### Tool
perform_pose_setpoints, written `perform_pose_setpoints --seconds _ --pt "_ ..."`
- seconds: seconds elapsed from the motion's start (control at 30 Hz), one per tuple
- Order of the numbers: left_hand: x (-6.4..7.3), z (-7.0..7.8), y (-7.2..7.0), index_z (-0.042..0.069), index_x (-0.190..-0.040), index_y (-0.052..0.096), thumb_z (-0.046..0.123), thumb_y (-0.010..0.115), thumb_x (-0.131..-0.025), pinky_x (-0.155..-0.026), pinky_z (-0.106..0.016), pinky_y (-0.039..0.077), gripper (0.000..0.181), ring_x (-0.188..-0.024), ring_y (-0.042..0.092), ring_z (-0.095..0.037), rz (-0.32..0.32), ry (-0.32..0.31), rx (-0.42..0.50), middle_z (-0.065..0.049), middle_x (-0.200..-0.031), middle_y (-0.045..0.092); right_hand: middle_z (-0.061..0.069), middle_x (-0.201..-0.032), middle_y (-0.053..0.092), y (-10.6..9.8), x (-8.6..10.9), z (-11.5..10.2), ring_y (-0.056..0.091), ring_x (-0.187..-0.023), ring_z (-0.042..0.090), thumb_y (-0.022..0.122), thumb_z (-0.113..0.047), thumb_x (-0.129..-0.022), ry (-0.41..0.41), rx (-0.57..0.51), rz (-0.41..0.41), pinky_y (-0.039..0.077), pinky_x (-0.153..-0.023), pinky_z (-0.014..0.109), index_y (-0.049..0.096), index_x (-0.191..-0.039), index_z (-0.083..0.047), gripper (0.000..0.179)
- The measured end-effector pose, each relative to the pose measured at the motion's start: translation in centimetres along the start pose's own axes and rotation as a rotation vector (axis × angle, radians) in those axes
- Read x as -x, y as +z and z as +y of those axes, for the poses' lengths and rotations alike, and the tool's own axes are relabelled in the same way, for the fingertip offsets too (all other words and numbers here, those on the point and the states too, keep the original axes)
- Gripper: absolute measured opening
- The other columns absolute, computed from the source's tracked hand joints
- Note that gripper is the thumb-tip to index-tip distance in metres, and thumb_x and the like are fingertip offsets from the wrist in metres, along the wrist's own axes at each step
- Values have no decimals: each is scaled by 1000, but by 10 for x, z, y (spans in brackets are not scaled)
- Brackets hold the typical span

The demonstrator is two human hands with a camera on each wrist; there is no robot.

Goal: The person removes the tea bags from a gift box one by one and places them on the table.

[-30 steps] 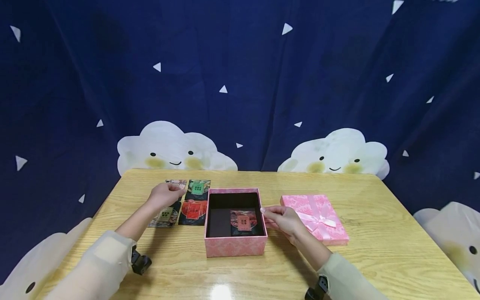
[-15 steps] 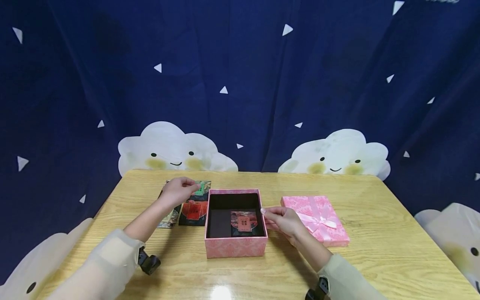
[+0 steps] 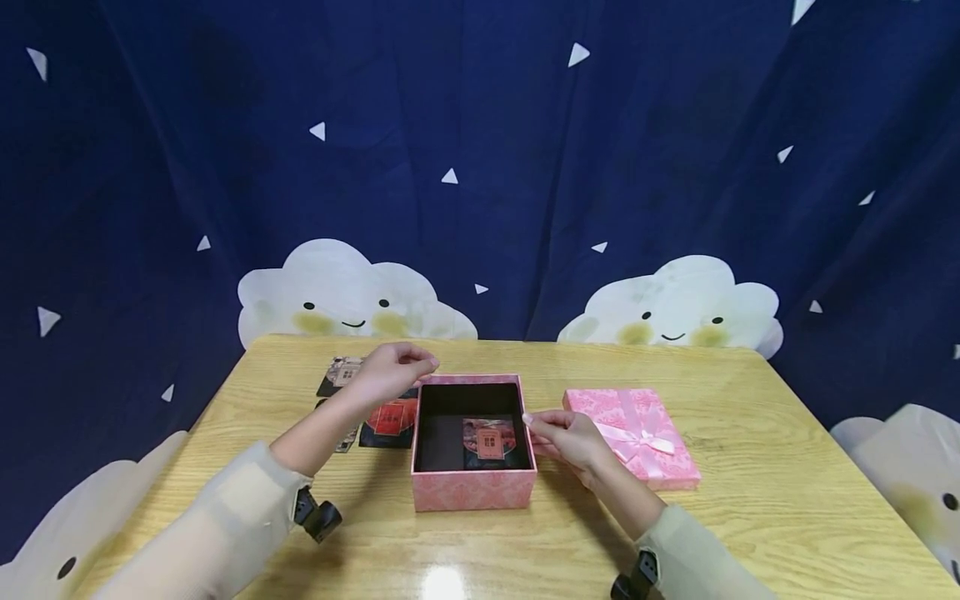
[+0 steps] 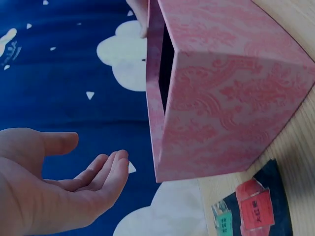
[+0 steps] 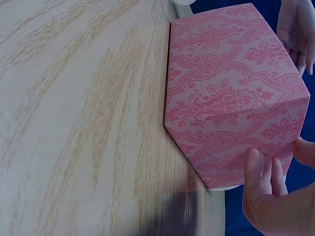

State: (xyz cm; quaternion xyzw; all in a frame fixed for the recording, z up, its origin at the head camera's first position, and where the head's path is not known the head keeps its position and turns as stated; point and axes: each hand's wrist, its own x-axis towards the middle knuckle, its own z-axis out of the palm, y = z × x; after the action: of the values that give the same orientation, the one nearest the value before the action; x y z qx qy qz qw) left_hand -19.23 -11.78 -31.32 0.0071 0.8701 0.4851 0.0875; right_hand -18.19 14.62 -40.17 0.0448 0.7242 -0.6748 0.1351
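Note:
My left hand (image 3: pixel 393 367) hovers over the back left corner of a pink patterned gift box (image 3: pixel 472 493). In the left wrist view its fingers are loosely bent, thumb apart, with nothing between them. At the right wall of the box, my right hand (image 3: pixel 566 442) pinches the rim, thumb at the top edge and fingers against the outside (image 5: pixel 266 177). One dark packet with a red label (image 3: pixel 489 443) lies inside, on the right. Left of the box are a red packet (image 3: pixel 392 421) and a green-labelled packet (image 4: pixel 224 224), the latter behind my left hand in the head view.
A pink lid with a ribbon bow (image 3: pixel 637 437) lies right of the box, behind my right hand. Farther left on the wooden table (image 3: pixel 750 467) lies a pale-labelled packet (image 3: pixel 342 375), and another is mostly covered by my left forearm. A blue cloud-print curtain hangs behind.
My left hand has moved right, from above the left packets, across the green one, to the box's back left corner. The right hand has stayed at the box's right wall.

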Motion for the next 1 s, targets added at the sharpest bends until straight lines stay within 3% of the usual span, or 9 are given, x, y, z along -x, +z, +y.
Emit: perform_pose_setpoints --seconds 0.1,0.2,0.27,0.4,0.57,0.77,1.0 --pt "-2 3 4 2 -122 58 28 55 -97 -91 -39 53 36 -107 62 -29 -37 -10 15 -18 -118 64 25 -137 47 -1 0 0 68 -73 7 61 -14 -94 -1 -3 4 59 -77 26 58 -112 15 34" --pt "-4 4 9 1 -121 59 26 55 -97 -89 -33 54 34 -101 64 -24 -64 -13 23 -17 -115 65 20 -119 61 -2 0 0 67 -72 7 62 -15 -93 -3 5 6 59 -76 24 58 -112 15 35" --pt "-4 5 12 1 -119 59 24 55 -97 -88 -31 54 33 -100 64 -21 -82 -13 21 -16 -114 66 9 -108 66 -2 0 -1 67 -72 7 62 -15 -93 -3 7 5 59 -75 24 58 -112 15 36" --pt "-5 9 19 -1 -122 58 22 54 -98 -95 -34 54 34 -110 64 -27 -138 -32 46 -17 -119 64 2 -87 70 -3 0 -1 68 -72 7 63 -17 -93 -4 13 -2 59 -76 25 58 -113 14 37" --pt "-9 11 26 -6 -132 48 19 50 -99 -105 -39 48 42 -124 56 -34 -223 -109 152 -24 -133 56 0 -86 69 -3 0 -1 67 -69 6 63 -17 -92 -2 3 -7 59 -75 24 58 -113 15 38" --pt "-21 11 34 -7 -140 40 19 48 -100 -110 -41 42 48 -131 50 -36 -272 -235 289 -27 -140 49 -1 -83 68 -2 0 0 67 -70 6 64 -16 -92 -2 -11 -17 59 -74 23 59 -110 13 34" --pt "-30 6 46 -13 -140 34 19 44 -101 -115 -45 36 52 -135 44 -40 -352 -326 345 -30 -144 42 -1 -85 68 -2 0 -1 67 -70 6 63 -15 -92 4 -14 -24 59 -74 23 60 -109 12 32"
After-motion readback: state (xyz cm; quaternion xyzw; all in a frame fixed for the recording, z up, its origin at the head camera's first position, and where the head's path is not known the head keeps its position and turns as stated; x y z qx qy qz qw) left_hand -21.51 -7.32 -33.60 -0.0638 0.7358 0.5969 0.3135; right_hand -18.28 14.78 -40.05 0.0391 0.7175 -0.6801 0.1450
